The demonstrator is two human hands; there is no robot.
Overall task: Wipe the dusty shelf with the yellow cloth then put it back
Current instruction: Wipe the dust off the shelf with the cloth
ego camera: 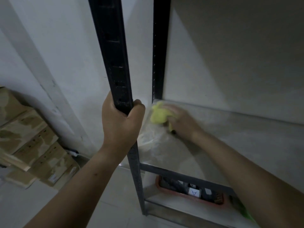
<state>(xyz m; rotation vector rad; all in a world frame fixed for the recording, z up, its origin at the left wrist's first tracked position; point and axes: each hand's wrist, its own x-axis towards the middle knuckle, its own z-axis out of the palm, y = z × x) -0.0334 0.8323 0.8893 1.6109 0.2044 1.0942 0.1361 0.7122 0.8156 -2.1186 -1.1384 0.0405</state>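
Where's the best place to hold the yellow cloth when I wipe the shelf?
Probably from above, at its bunched near end, as the right hand does: the yellow cloth lies crumpled on the shelf, its free part toward the back corner. The left hand grips the black post.

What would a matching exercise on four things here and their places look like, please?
Things:
1 left hand
2 cloth
3 red tray
4 boxes

Places:
a on the lower shelf
b gripping the post
c stacked by the wall
d in the right hand, on the dusty shelf

Pairs: 1-b, 2-d, 3-a, 4-c.
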